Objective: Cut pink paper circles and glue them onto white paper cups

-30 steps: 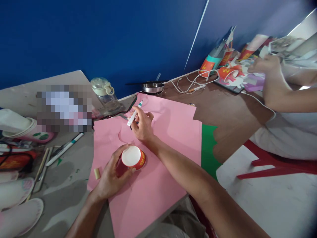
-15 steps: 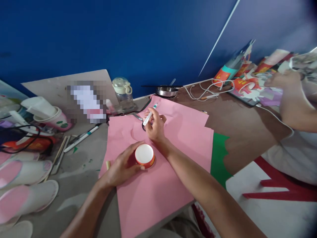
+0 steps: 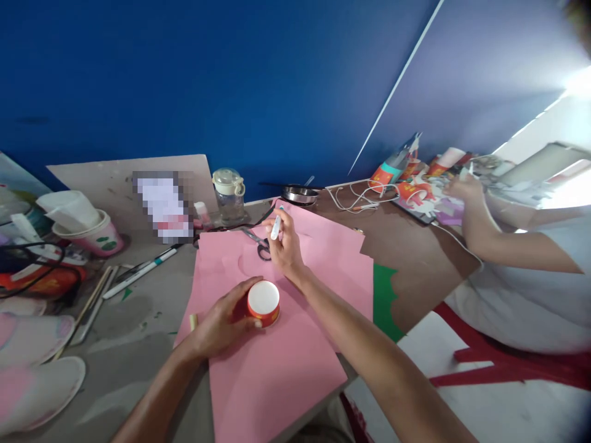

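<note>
A red paper cup (image 3: 263,303) stands upside down or base-up on the pink paper (image 3: 286,381); its white round face points upward, and I cannot tell which end it is. My left hand (image 3: 226,323) is wrapped round the cup's left side, thumb at the front. Farther back, my right hand (image 3: 285,249) grips a white marker (image 3: 276,226), held raised above the paper. Just left of that hand lie scissors with black handles (image 3: 263,251), partly covered by it. A faint curved line shows on the paper left of the scissors.
A lidded glass jar (image 3: 229,197) and a small metal pan (image 3: 300,195) stand by the blue wall. At left lie another marker (image 3: 138,275) and pink-and-white paper cups (image 3: 41,394). A co-worker's hand (image 3: 466,187) is at the right, near craft scraps and a white cable (image 3: 357,200).
The view has swung to the right, bringing more of the co-worker into sight. My right hand has turned the marker more upright. My left hand still holds the cup.
</note>
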`<action>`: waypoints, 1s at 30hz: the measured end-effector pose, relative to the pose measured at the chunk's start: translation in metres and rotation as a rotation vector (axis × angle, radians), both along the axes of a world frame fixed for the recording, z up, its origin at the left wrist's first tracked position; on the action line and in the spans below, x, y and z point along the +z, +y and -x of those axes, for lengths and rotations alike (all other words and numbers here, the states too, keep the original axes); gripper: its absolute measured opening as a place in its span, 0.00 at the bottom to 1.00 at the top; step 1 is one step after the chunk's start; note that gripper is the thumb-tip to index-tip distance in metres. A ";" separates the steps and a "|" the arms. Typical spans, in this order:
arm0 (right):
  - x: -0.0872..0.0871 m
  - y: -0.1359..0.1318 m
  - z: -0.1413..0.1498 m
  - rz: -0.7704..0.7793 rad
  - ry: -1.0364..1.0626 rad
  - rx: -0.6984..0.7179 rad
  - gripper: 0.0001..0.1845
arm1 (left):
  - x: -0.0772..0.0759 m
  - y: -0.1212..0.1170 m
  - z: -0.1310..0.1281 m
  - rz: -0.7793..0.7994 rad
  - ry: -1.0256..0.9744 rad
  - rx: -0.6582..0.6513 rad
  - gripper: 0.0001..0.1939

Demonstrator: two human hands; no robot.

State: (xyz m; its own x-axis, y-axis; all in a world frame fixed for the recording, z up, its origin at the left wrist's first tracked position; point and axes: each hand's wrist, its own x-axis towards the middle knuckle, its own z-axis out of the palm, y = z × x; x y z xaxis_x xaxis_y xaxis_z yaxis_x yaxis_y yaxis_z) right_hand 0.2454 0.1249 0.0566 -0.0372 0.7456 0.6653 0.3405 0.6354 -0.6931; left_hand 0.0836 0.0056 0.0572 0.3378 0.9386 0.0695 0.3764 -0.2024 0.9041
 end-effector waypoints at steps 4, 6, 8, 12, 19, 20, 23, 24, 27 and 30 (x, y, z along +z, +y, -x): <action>0.019 -0.029 -0.021 0.023 -0.076 0.096 0.20 | -0.003 -0.001 0.002 -0.006 -0.058 -0.008 0.32; 0.010 -0.056 -0.039 0.036 -0.074 0.098 0.20 | -0.008 -0.001 0.003 0.010 -0.098 -0.026 0.33; -0.006 -0.084 -0.059 0.049 -0.084 0.133 0.19 | -0.013 -0.002 0.003 0.028 -0.140 -0.028 0.34; -0.036 -0.121 -0.086 0.118 -0.269 0.293 0.24 | -0.014 -0.002 0.001 0.033 -0.195 -0.010 0.32; -0.034 -0.121 -0.083 0.104 -0.441 0.326 0.27 | -0.005 -0.001 -0.001 0.124 -0.222 -0.046 0.32; -0.033 -0.121 -0.082 0.102 -0.441 0.320 0.26 | -0.005 -0.001 -0.001 0.139 -0.227 -0.051 0.32; -0.036 -0.121 -0.084 0.119 -0.405 0.312 0.25 | -0.006 0.000 0.000 0.161 -0.245 -0.046 0.32; -0.038 -0.122 -0.084 0.129 -0.393 0.311 0.25 | -0.007 0.000 0.000 0.164 -0.250 -0.044 0.32; -0.041 -0.123 -0.086 0.133 -0.381 0.304 0.26 | -0.010 0.000 0.001 0.172 -0.260 -0.043 0.33; -0.038 -0.123 -0.086 0.057 -0.381 0.281 0.28 | -0.011 0.000 0.003 0.180 -0.257 -0.041 0.34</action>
